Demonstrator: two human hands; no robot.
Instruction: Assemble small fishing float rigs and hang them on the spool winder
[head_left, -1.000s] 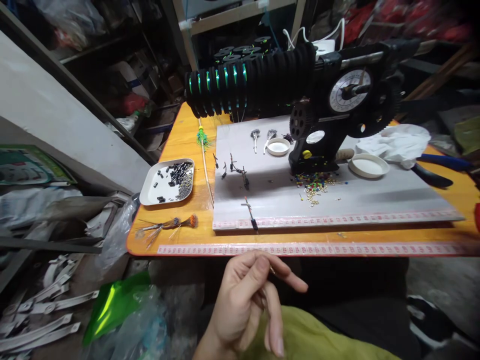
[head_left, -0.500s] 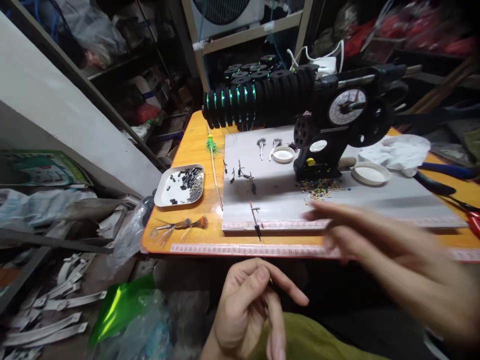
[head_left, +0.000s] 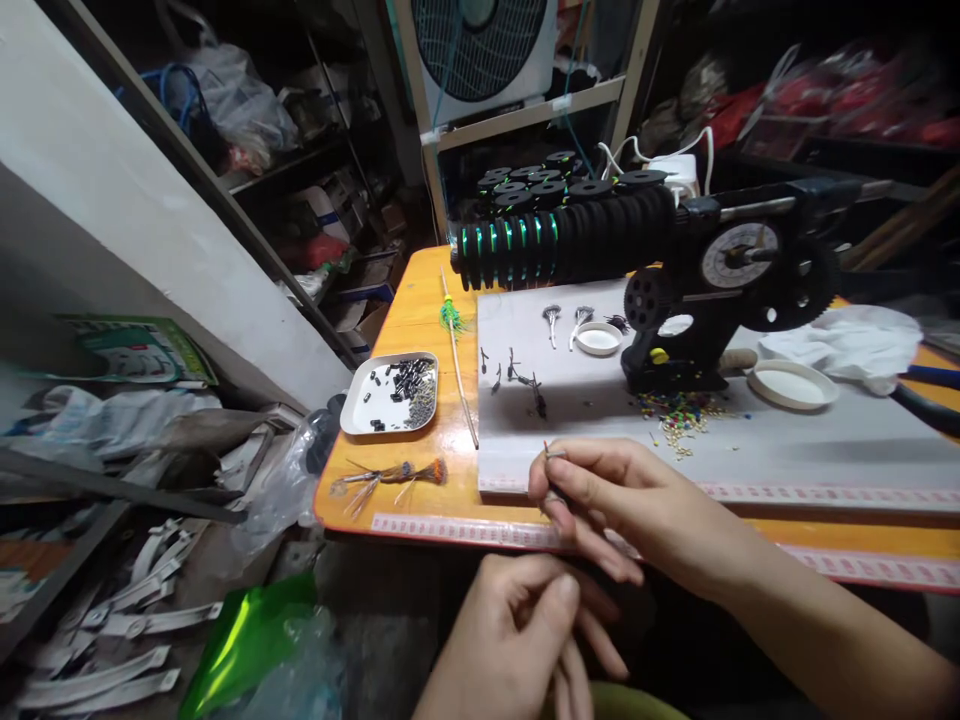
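Observation:
My right hand (head_left: 637,490) is closed over the near edge of the grey board (head_left: 499,465). Thumb and fingers pinch a small dark stick-like piece with an orange tip (head_left: 549,450); its lower part is mostly hidden. Just below it, in front of the table, my left hand (head_left: 517,620) has its thumb pressed to the index finger, the other fingers loosely curled. What that pinch holds is hidden. A few similar dark pieces (head_left: 538,398) lie farther back on the board. Loose coloured and gold beads (head_left: 679,425) are scattered to the right.
A white tray (head_left: 356,428) of small black and metal parts stands at the table's left. Near it are a wire bundle (head_left: 401,472) and a stick with green strands (head_left: 459,370). A black spool rack (head_left: 585,235) overhangs the board. White dishes (head_left: 793,386) sit on it.
My right hand has moved left and picked up the orange-tipped dark piece from the board's front. My left hand remains low, its thumb still against the index finger. The view has shifted.

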